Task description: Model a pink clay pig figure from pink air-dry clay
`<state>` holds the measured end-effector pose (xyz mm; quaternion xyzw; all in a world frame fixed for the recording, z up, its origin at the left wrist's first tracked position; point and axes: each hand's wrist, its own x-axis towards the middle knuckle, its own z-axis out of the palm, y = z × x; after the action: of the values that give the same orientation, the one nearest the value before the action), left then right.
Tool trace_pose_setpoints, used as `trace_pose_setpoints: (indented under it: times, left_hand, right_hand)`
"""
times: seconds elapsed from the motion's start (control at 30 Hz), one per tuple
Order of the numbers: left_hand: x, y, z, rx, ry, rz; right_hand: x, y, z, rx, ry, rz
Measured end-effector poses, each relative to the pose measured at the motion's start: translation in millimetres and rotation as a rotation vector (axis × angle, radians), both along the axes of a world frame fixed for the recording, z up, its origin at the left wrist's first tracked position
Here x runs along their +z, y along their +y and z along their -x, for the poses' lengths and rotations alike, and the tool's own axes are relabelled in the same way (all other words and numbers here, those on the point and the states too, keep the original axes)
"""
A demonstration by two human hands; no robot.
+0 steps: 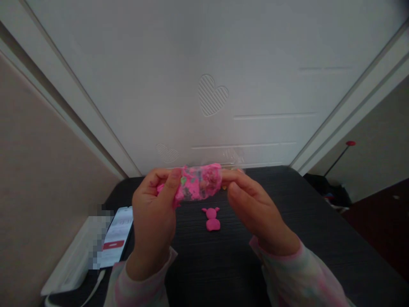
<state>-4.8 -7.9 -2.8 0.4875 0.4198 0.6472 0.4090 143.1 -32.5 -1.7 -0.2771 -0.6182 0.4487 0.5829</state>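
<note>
Between my hands, above the dark table, is a clear plastic bag [209,179] with pink clay-like material and a printed pattern. My left hand [158,200] is closed on the bag's left end, thumb in front and fingers behind. My right hand [255,204] is at its right end, fingers stretched along the clear film and thumb bent close to them; it grips the film there. Below the bag, a small pink clay figure [212,219] lies on the table, with a round head, two ear-like points and a wider body. Something small and yellow is partly hidden behind my right fingers.
The dark table [204,264] meets a white panel [255,85] with heart reliefs. At the left lie a lit phone [116,238] and a white oblong device [68,260] with a white cable [96,288]. Beyond the right edge stands a thin stick with a red tip [350,143].
</note>
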Motion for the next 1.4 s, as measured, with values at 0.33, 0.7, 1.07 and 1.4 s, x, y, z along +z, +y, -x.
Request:
trace_pose_setpoints:
  times: [0.33, 0.7, 1.07, 1.4]
  left_hand:
    - [10.0, 2, -4, -0.394, -0.424, 0.140]
    - [9.2, 0, 0, -0.520, -0.292, 0.217]
    - [3.8, 0, 0, -0.392, -0.111, 0.206]
    - [9.9, 2, 18, -0.139, 0.382, -0.079]
  right_hand:
    - [-9.8, 5, -1, -0.329, -0.370, -0.296]
    - [-10.7, 5, -10, -0.390, -0.299, -0.159]
    - [0.7, -4, -9, -0.160, -0.226, -0.046]
    - [5.9, 3, -12, 0.195, -0.134, 0.334]
